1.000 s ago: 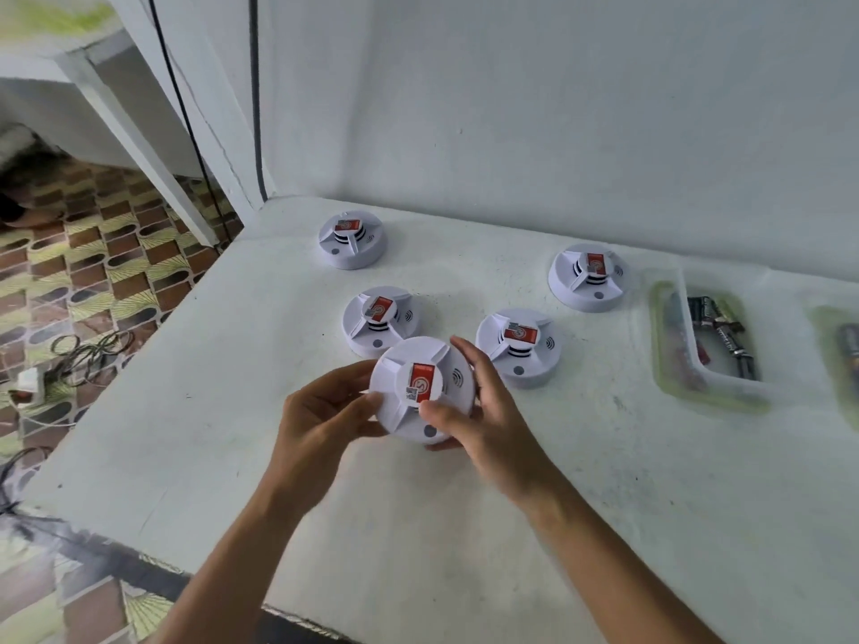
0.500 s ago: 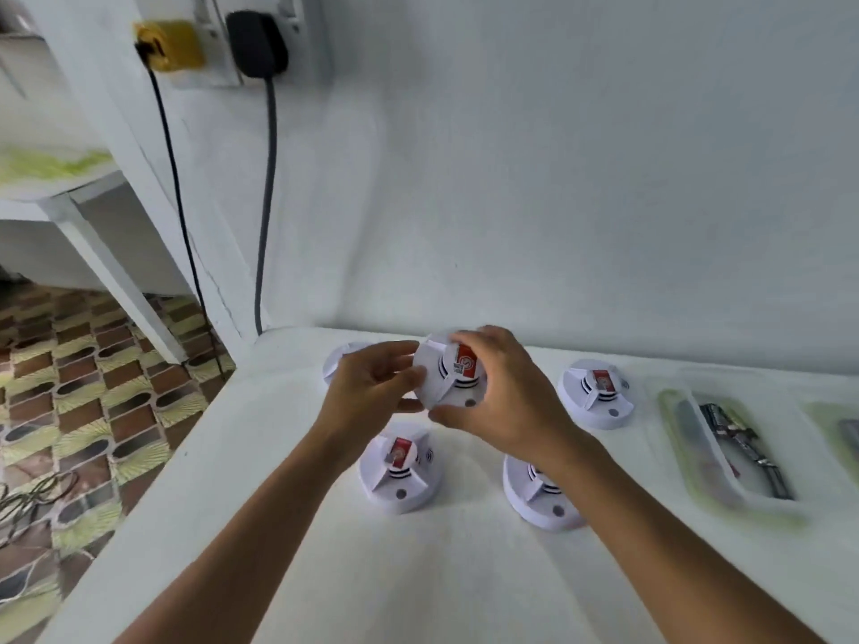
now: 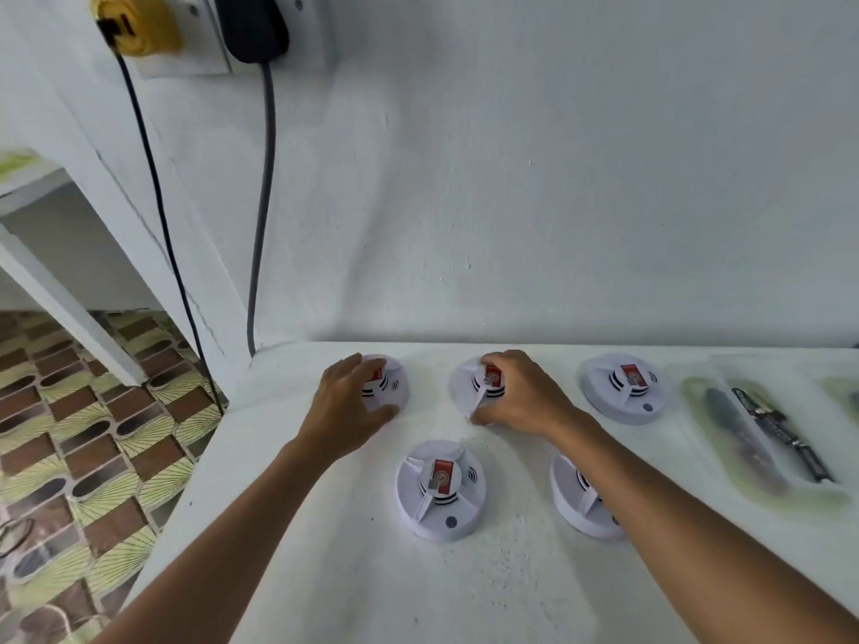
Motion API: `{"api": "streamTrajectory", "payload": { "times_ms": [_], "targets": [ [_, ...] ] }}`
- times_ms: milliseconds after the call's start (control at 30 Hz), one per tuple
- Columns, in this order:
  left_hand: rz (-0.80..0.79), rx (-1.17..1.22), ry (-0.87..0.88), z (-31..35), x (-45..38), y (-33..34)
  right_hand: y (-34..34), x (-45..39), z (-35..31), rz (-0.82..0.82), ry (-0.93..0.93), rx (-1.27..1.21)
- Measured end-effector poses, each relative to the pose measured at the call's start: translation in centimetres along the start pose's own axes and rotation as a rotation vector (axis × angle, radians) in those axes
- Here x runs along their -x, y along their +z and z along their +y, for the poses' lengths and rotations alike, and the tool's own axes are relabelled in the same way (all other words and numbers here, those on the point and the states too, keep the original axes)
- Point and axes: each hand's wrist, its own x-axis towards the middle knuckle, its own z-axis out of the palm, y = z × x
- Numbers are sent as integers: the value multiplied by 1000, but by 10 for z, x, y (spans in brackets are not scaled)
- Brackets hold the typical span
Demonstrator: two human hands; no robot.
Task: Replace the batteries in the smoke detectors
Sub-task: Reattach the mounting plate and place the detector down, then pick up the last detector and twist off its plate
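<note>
Five white smoke detectors sit on the white table (image 3: 325, 574), all in the lower middle of the frame. The right hand (image 3: 525, 397) has its fingers curled over the middle back detector (image 3: 469, 388), thumb low at the near rim, gripping it where it rests on the table. The left hand (image 3: 346, 402) is draped over the back left detector (image 3: 390, 388) with fingers spread and only lightly bent; whether it is actually gripping or just resting there, I cannot tell. A third unit, the back right detector (image 3: 623, 388), stands untouched, and nearer the bottom are the front detector (image 3: 441, 490) and another one (image 3: 576, 504) half hidden under the right forearm.

The risk I see is that forearm: it passes right over the hidden unit, and a careless pull back could knock it across the table. All five look alike too, so with none opened yet it would be easy to lose track of which have been done.

At the right edge of the frame lies a clear plastic tray (image 3: 725, 462) holding what look like batteries (image 3: 781, 434), dark and slim, though they are too blurred to count. A second tray (image 3: 843, 397) is cut off by the frame, contents unclear.

Upper left, a yellow plug (image 3: 137, 23) and a black adapter (image 3: 251, 25) sit in the wall socket, cables hanging down.
</note>
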Motion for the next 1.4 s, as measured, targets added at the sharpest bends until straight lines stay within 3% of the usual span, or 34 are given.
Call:
{"api": "streamTrajectory", "payload": {
  "times_ms": [433,567,667,867,1000,1100,1200,1267,1400],
  "targets": [
    [-86,-145,-59,19,-14,-5,-14,4,4,-111,-2,40],
    [-102,-124,66,89,-29,2,-51,23,12,122,0,-196],
    [-225,-71,210,170,-41,36,-92,49,38,295,18,-254],
    [-472,-207,230,260,-50,129,-135,100,83,365,6,-311],
    [-375,-301,206,265,-56,174,-150,116,118,382,-13,-354],
    [-215,4,194,265,-50,171,-156,117,133,393,-22,-406],
    [-228,671,-80,279,-36,140,-156,110,135,413,6,-488],
    [-326,1103,-233,285,-28,123,-153,106,130,315,20,-531],
    [-357,1374,-324,284,-13,97,-141,103,111,215,-117,-527]
  ]
}}
